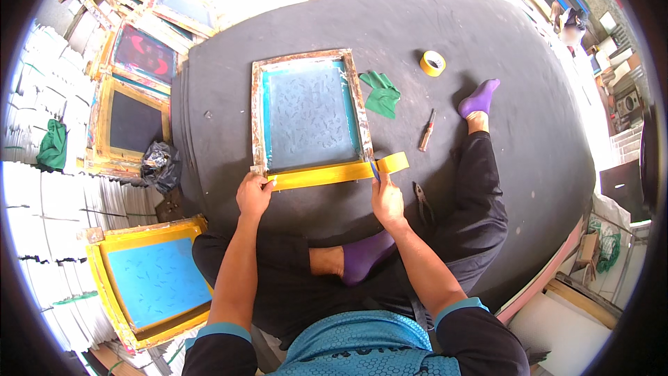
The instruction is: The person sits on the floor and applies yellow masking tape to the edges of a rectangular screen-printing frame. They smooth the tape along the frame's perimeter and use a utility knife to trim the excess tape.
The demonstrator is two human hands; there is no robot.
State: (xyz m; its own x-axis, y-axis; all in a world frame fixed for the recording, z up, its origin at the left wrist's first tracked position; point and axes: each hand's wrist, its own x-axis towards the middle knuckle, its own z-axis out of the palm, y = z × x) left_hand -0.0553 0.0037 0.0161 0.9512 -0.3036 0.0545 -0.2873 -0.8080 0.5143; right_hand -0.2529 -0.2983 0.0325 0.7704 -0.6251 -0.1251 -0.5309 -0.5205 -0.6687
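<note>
A wooden-framed printing screen (359,108) with a blue-grey mesh lies before me on the dark surface. A strip of yellow tape (320,177) runs along its near edge. My left hand (254,195) pinches the strip's left end by the frame's near left corner. At the near right corner, my right hand (387,200) is closed around a small blue object (375,168), whose kind I cannot make out. This object touches the tape, and a tape flap juts out to its right. Beside the frame lies a green cloth (380,95).
Right of the screen are a yellow tape roll (433,63), a tool with a brown handle (426,131) and pliers (423,203). My purple-socked feet rest on the surface. Another screen (153,282) with blue mesh stands at lower left, near white stacks (52,226) and a black plastic bag (161,166).
</note>
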